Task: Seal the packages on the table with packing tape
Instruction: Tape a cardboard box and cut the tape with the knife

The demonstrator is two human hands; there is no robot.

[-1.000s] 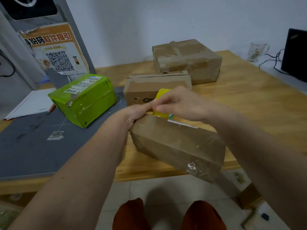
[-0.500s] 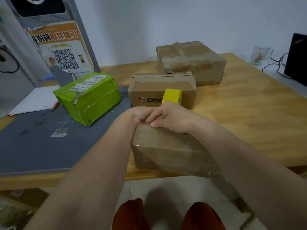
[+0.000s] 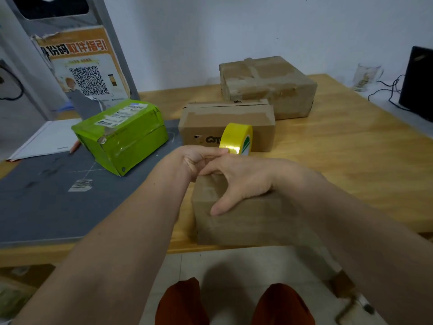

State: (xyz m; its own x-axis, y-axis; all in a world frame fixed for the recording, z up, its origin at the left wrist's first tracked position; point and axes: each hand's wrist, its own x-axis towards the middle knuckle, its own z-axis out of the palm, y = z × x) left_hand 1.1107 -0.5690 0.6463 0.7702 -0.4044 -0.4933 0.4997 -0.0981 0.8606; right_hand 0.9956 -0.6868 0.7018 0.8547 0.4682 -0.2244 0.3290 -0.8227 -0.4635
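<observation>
Pinning the near box (image 3: 236, 221) with my right grip (image 3: 241, 184) spread flat, left grip (image 3: 199, 158) pinching tape from the roll (image 3: 235, 139) at 12 o'clock, I judge, to smooth a strip.

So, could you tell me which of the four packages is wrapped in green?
The green package on the grey mat, left of the three plain brown cardboard boxes.

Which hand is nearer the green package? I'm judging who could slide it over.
Left. The left hand is beside the yellow tape roll, just right of the green package. The right hand rests on the near brown box, farther right.
</observation>
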